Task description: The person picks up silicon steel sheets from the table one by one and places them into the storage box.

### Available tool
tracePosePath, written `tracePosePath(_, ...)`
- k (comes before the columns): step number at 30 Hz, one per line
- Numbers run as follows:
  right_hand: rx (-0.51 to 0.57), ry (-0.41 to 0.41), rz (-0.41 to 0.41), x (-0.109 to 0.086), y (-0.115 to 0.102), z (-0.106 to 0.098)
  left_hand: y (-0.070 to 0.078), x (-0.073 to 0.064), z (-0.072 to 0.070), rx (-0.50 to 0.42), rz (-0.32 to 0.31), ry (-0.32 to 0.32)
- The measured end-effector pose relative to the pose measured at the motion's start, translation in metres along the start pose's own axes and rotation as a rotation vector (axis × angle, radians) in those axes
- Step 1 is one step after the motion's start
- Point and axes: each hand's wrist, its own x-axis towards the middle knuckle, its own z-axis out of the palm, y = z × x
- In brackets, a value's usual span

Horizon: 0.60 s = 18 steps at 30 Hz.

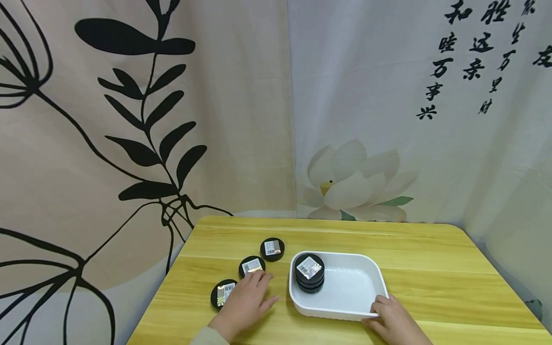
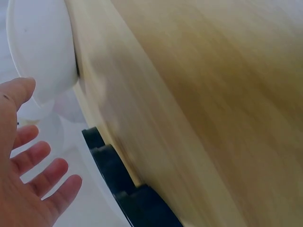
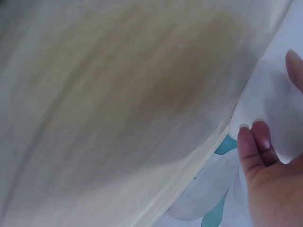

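My left hand [image 1: 246,303] hovers over the table beside flat round black containers with barcode stickers, fingers spread and holding nothing. Nearest to it are the middle container [image 1: 251,264] and the front container [image 1: 221,293], both partly covered by the hand; a third, the far container [image 1: 272,249], lies behind them. In the left wrist view, their dark sides [image 2: 116,172] line up past my fingertips [image 2: 71,184]. With thumb and fingers, my right hand [image 1: 392,318] grips the front right corner of a white tray [image 1: 351,287]. Inside its left end stands a stack of black containers [image 1: 309,273].
The wooden table [image 1: 448,273] reaches back to a printed curtain [image 1: 250,120] with plant drawings and writing. Table surface extends to the right of the tray and behind it.
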Motion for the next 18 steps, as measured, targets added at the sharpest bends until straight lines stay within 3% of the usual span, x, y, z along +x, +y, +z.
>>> tracePosePath(18, -0.004, -0.048, 0.039, 0.002, 0.0, -0.001, -0.02, -0.009, -0.004, 0.048, -0.035, -0.02)
